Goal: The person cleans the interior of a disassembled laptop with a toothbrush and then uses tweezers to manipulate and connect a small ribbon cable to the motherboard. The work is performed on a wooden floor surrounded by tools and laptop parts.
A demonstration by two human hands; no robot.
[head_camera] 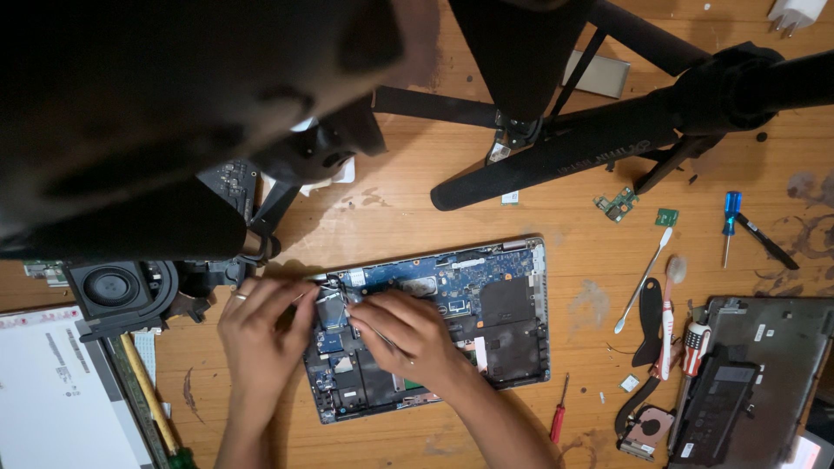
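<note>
Both hands work close together over the opened grey laptop base with blue circuit board point(434, 326), which lies on the worn wooden table point(391, 213). Left hand point(261, 326) has its grip nearly closed, the fingertips pinching near a small blue part at the upper left corner of the board; what exactly it pinches I cannot tell. Right hand point(408, 334) rests on the board just beside the left one, its grip closed around a thin metal tool point(365, 326) whose tip points to the same spot. Left of the hands stands a black round speaker point(117, 287), and below it lies a white flat panel point(52, 399). Far to the right of the hands lie a small red screwdriver point(559, 415), a white plastic spudger point(643, 280) and a blue-handled screwdriver point(731, 221).
</note>
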